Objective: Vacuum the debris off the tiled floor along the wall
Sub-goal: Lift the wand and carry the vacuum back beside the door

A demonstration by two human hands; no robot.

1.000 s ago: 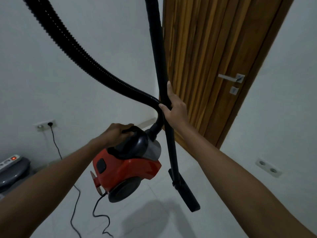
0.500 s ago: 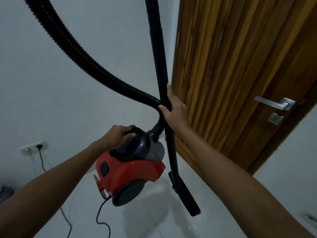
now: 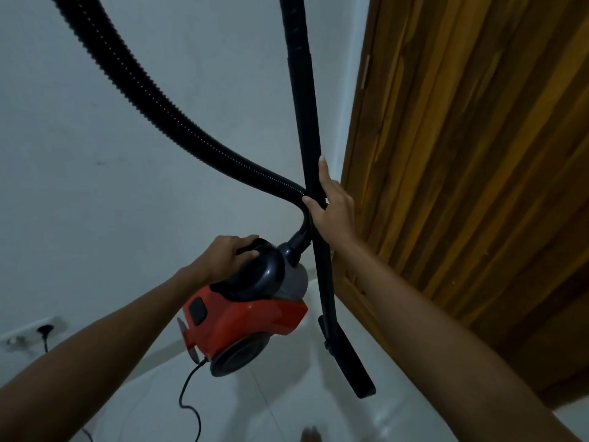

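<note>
A red and grey canister vacuum [image 3: 245,320] hangs in the air above the white tiled floor [image 3: 287,409]. My left hand [image 3: 226,255] grips its dark top handle. My right hand [image 3: 331,208] holds the black rigid tube [image 3: 306,122], thumb laid up along it. The tube ends in a narrow black nozzle [image 3: 350,368] just above the floor. A ribbed black hose [image 3: 153,94] loops from the top left down into the vacuum's front. No debris can be made out on the tiles.
A slatted wooden door [image 3: 462,154] fills the right side, close beside the tube. The white wall [image 3: 95,186] carries a socket [image 3: 38,330] at lower left with a plug in it. The black power cord [image 3: 188,397] trails from the vacuum across the floor.
The view has swung toward the door, which now fills the right side; its handle has left the frame. Both hands keep the same holds on the vacuum and tube.
</note>
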